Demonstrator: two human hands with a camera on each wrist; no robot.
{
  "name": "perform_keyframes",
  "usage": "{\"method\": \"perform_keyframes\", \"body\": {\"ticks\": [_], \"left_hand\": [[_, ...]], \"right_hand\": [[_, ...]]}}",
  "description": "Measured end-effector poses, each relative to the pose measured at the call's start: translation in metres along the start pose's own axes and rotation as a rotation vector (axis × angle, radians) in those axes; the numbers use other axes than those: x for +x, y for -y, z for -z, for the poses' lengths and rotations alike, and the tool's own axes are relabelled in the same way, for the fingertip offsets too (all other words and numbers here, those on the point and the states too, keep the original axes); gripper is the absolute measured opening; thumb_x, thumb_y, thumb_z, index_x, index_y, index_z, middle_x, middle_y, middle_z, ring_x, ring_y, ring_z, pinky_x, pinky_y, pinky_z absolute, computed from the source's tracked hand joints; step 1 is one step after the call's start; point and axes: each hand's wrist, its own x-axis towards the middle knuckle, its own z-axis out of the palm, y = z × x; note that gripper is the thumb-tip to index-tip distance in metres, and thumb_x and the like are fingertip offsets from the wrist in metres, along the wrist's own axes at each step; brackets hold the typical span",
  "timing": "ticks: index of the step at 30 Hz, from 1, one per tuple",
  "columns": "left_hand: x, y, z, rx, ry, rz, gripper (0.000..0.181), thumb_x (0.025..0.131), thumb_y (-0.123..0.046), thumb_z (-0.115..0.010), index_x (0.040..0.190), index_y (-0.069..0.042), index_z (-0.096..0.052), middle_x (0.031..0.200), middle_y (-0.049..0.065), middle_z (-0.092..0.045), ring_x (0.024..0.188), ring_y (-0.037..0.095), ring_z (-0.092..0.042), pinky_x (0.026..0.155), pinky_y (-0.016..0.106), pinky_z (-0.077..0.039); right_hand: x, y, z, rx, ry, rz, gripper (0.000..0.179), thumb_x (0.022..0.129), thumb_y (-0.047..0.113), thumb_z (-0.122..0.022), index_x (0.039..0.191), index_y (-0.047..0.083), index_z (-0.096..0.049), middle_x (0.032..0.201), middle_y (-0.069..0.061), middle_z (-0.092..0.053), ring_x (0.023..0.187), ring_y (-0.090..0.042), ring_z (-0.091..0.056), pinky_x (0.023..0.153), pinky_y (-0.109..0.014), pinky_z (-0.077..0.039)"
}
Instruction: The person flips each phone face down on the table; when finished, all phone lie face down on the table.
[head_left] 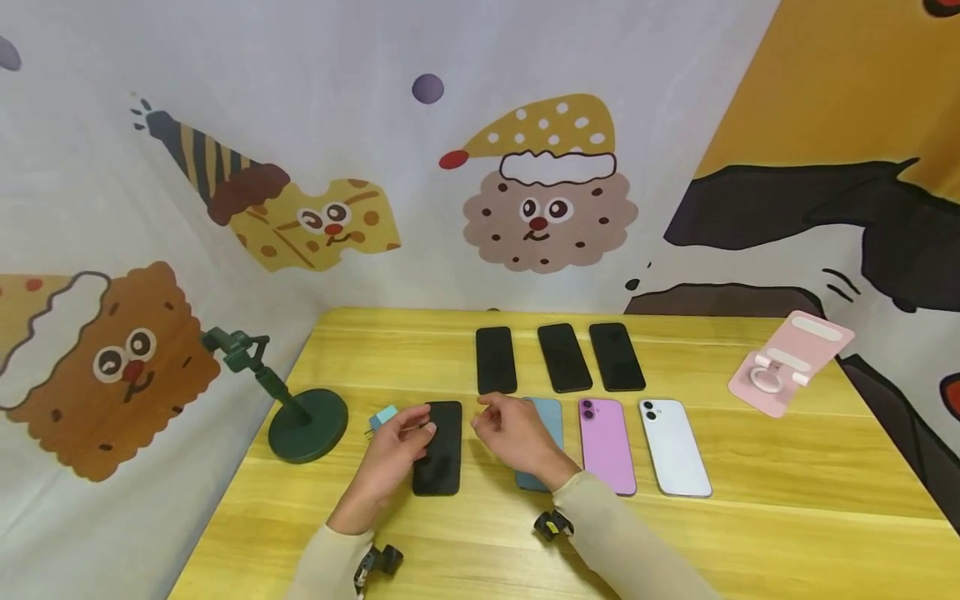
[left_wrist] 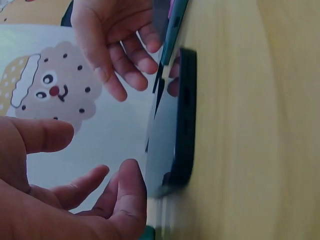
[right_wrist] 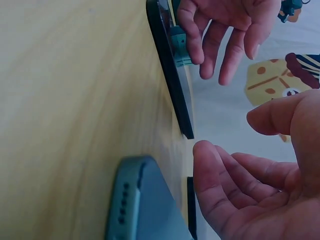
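Observation:
In the head view a black phone [head_left: 442, 458] lies flat on the wooden table, dark face up. My left hand [head_left: 390, 454] hovers at its left edge, fingers loosely bent and holding nothing. To the phone's right, my right hand [head_left: 517, 432] hangs in the air with thumb and fingers apart, also holding nothing. Below it lies a blue phone [head_left: 553, 425], partly hidden by that hand and wrist. The right wrist view shows the blue phone's end [right_wrist: 131, 200] close by. A small light-blue block-like thing [head_left: 384, 416] sits beside my left fingers, partly covered.
Three black phones [head_left: 497, 358] lie in a row at the back. A pink phone [head_left: 606, 446] and a white phone [head_left: 677, 450] lie to the right, backs up. A green desk lamp [head_left: 307, 425] stands left; a pink phone stand [head_left: 787, 367] is far right. Cartoon-printed cloth [head_left: 420, 283] hangs behind.

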Motion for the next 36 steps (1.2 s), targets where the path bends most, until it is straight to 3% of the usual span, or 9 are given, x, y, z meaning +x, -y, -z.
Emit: {"method": "perform_keyframes", "body": {"ticks": [11, 17, 20, 24, 29, 36], "left_hand": [[0.001, 0.007, 0.009, 0.082, -0.002, 0.024, 0.053, 0.107, -0.022, -0.064, 0.153, 0.001, -0.051, 0.146, 0.025, -0.057, 0.126, 0.031, -0.063, 0.092, 0.044, -0.059], [0.001, 0.004, 0.008, 0.09, 0.005, 0.049, 0.055, 0.107, -0.022, -0.063, 0.154, 0.001, -0.049, 0.15, 0.027, -0.054, 0.134, 0.038, -0.059, 0.101, 0.049, -0.057], [0.002, 0.003, 0.008, 0.097, 0.005, 0.047, 0.054, 0.107, -0.022, -0.064, 0.154, 0.001, -0.05, 0.149, 0.028, -0.054, 0.134, 0.04, -0.059, 0.101, 0.05, -0.057], [0.003, 0.001, 0.009, 0.095, -0.004, 0.045, 0.053, 0.107, -0.022, -0.063, 0.153, 0.002, -0.05, 0.145, 0.027, -0.056, 0.127, 0.037, -0.062, 0.094, 0.045, -0.058], [0.004, 0.0, 0.012, 0.049, -0.007, 0.06, 0.057, 0.108, -0.021, -0.063, 0.156, 0.001, -0.044, 0.144, 0.027, -0.057, 0.118, 0.032, -0.063, 0.084, 0.037, -0.057], [0.007, -0.003, 0.014, -0.016, 0.008, 0.055, 0.059, 0.107, -0.017, -0.062, 0.16, -0.001, -0.04, 0.144, 0.025, -0.055, 0.124, 0.034, -0.063, 0.088, 0.041, -0.061]], "right_hand": [[0.0, 0.002, -0.011, 0.112, 0.065, -0.096, 0.046, 0.103, 0.027, -0.067, 0.14, 0.0, -0.064, 0.119, -0.009, -0.075, 0.102, -0.022, -0.074, 0.089, -0.041, -0.061], [-0.002, 0.003, -0.013, 0.357, 0.171, -0.17, 0.052, 0.106, 0.025, -0.066, 0.148, -0.004, -0.055, 0.124, -0.015, -0.073, 0.094, -0.026, -0.076, 0.078, -0.038, -0.064], [-0.001, 0.002, -0.015, 0.434, 0.175, -0.202, 0.051, 0.106, 0.023, -0.066, 0.148, -0.004, -0.055, 0.125, -0.016, -0.072, 0.098, -0.025, -0.075, 0.079, -0.038, -0.065], [-0.001, 0.001, -0.019, 0.426, 0.15, -0.203, 0.046, 0.105, 0.023, -0.067, 0.143, -0.001, -0.06, 0.127, -0.015, -0.073, 0.103, -0.023, -0.075, 0.082, -0.037, -0.064], [-0.005, 0.004, -0.021, 0.34, 0.131, -0.179, 0.042, 0.103, 0.025, -0.068, 0.14, 0.003, -0.065, 0.128, -0.012, -0.073, 0.111, -0.024, -0.073, 0.088, -0.038, -0.062], [-0.007, 0.007, -0.021, 0.284, 0.112, -0.16, 0.041, 0.102, 0.025, -0.068, 0.138, 0.005, -0.067, 0.126, -0.011, -0.075, 0.116, -0.027, -0.071, 0.094, -0.044, -0.06]]}}
